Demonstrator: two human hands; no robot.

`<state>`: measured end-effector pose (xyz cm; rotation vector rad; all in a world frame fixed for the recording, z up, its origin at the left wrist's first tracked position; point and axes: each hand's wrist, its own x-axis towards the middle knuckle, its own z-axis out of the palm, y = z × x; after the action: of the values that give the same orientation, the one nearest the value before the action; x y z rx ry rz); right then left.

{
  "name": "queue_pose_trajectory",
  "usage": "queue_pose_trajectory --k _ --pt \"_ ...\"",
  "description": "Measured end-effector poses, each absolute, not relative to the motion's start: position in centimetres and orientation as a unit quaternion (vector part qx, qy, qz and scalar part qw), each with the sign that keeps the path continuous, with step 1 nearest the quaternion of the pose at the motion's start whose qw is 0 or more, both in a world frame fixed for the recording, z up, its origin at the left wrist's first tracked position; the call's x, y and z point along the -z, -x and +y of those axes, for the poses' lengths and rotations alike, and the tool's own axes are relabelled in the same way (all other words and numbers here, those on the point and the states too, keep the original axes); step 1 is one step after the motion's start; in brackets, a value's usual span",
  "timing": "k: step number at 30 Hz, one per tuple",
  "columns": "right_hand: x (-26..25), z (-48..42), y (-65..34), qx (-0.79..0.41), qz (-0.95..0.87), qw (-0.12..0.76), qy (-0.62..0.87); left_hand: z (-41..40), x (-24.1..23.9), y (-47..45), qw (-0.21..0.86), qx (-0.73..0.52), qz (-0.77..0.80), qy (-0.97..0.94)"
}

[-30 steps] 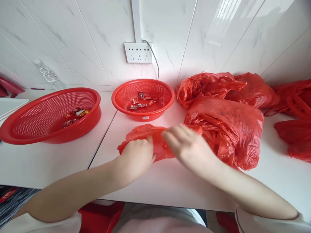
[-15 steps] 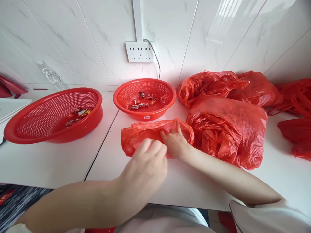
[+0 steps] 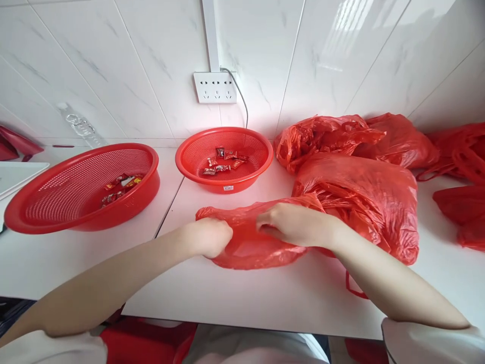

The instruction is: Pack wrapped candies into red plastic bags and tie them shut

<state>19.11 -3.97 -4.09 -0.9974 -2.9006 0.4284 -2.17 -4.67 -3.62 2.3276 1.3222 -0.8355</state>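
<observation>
From the head camera, the only view I have, both hands are on one red plastic bag. It lies flat on the white tabletop, in the middle and towards the front edge. Its long axis runs left to right, parallel to that edge.

My left hand is curled into a fist around the bag's left end, with the film bunched inside the fingers. My right hand is at the bag's upper right. Its fingers are bent over the top edge and pinching the film, with the knuckles pointing left. The two grips sit at opposite ends of the long axis, so the bag is stretched between them and sags toward me. Neither hand is nearer than the other, since both are already touching it.

Just beside the right wrist, toward the right edge, is a heap of red bags, and it touches the held bag's far corner. Behind the bag, near the back edge, is a small red basket with wrapped candies in it. A large red basket sits on the neighbouring surface to the left, well apart from the hands.
</observation>
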Motion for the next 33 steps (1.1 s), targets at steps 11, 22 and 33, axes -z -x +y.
queue_pose_trajectory --k 11,22,33 --pt "10.9 0.1 -21.2 -0.266 -0.915 -0.087 0.291 -3.9 5.5 5.5 0.118 0.190 0.456 -0.861" --pt "10.3 -1.6 -19.9 -0.247 -0.935 0.067 0.248 -3.8 10.0 7.2 0.188 0.105 0.412 -0.885" --pt "9.7 1.8 -20.2 -0.295 -0.865 0.254 0.316 -0.7 9.3 7.3 0.542 -0.321 0.548 -0.550"
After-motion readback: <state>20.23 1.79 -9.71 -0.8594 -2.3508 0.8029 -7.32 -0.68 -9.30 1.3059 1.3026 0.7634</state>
